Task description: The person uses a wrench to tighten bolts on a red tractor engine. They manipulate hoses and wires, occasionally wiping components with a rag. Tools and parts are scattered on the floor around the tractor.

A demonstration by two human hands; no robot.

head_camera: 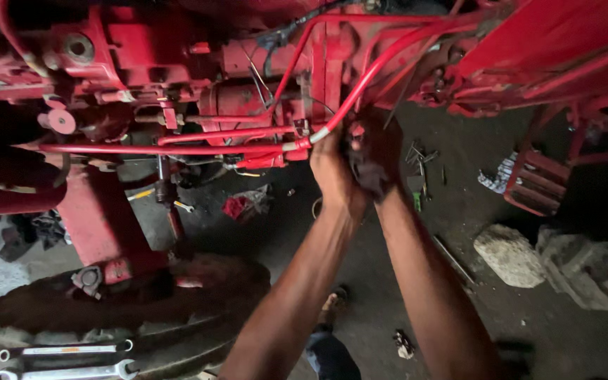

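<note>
Head view, looking down along both forearms at the underside of a red machine body (pixel 177 63) that fills the upper half of the frame. The left hand (pixel 333 172) and the right hand (pixel 374 158) meet at the centre, pressed side by side against the machine. Both close around the end of a red pipe (pixel 360 84) where its silver fitting (pixel 318 135) joins the casting; the left fingers curl shut on the pipe just beside the fitting. The right hand is wrapped in or holds a dark cloth (pixel 369 176), so whether its fingers clamp the pipe itself cannot be told. From the hands the pipe rises toward the upper right of the frame, alongside other red lines. A second red rod (pixel 149 149) runs level from the left edge to the fitting.

In the lower left, a worn tyre (pixel 121 309) carries two silver spanners (pixel 65 359) lying nearly parallel. A red rag (pixel 237 206) lies on the dark floor left of centre, scattered small tools (pixel 420 158) right of the hands, and a pale stone block (pixel 509 255) at the right. A foot (pixel 332 306) shows between the forearms.
</note>
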